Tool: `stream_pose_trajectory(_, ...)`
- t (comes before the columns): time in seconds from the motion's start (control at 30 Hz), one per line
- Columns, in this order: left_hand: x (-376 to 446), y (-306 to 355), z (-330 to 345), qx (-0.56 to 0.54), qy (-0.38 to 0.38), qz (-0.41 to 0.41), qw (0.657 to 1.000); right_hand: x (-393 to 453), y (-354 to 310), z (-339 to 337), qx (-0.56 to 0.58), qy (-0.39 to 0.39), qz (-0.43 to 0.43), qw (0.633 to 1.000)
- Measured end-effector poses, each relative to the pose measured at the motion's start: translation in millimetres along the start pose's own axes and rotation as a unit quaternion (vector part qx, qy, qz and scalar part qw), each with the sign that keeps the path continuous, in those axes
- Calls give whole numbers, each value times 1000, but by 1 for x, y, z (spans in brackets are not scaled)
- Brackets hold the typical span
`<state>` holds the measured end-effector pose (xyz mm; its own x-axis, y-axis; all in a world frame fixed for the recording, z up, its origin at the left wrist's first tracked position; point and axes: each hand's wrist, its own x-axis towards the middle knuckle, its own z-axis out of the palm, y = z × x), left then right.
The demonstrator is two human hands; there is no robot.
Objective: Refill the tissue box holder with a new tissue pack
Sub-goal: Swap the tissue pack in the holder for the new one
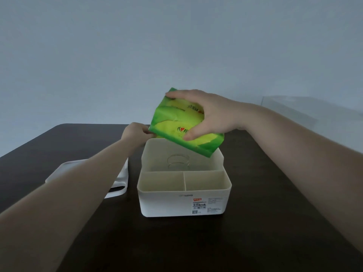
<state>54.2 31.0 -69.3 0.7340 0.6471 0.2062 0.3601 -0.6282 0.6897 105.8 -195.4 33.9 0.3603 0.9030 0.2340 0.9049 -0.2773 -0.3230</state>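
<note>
Since there's only the head view, everything comes from that one shot. The right hand [212, 114], just right of frame centre, is clamped around the green tissue pack [182, 126], thumb on the near face and fingers over the far top edge. The pack is tilted, its long axis running from upper left to lower right, with its low edge dipping just over the far rim of the white holder [183, 203], not yet seated inside.

The holder sits centre frame on the dark desk [275, 222], open-topped. The big rear compartment is right under the pack and has a coiled spring [178, 163] at its bottom; two smaller compartments sit at the front, nearest the camera. The pack has to go in that rear one, so I reckon the key thing is levelling it so its length lines up with the compartment's width.

The left hand [135, 134] is at the holder's far left corner, fingers curled near the pack's lower left end. Can't really tell whether it's pinching the pack or steadying the rim. The white lid [117, 185] lies left of the holder, partly under the left forearm.
</note>
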Motion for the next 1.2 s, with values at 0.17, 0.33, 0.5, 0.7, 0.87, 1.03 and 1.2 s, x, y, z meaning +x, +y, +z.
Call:
stream_pose_trajectory(0.17, 4, -9, 6, -15, -55, -18, 998, 14, -4, 26, -114, -89, -44, 989)
stream_pose_trajectory(0.33, 1, -17, 11, -10, -71, -29, 997, 17, 3, 44, -184, -168, -33, 968)
stream_pose_trajectory(0.5, 1, -20, 8, 17, -91, 13, 996, 18, 10, 52, -132, -197, -30, 971)
stream_pose_trajectory(0.7, -6, -22, -2, 9, -85, 44, 995, 12, 11, 53, -105, -201, -18, 974)
stream_pose_trajectory(0.87, -14, -30, -23, 30, -66, 46, 996, 6, 1, 50, -113, -198, 9, 974)
stream_pose_trajectory(1.03, -28, -42, -64, 42, -31, 20, 998, 7, -22, 43, -55, -103, 22, 993)
stream_pose_trajectory(1.2, -41, -79, -108, 101, -7, -37, 994, 28, -57, 53, -17, -23, 26, 999)
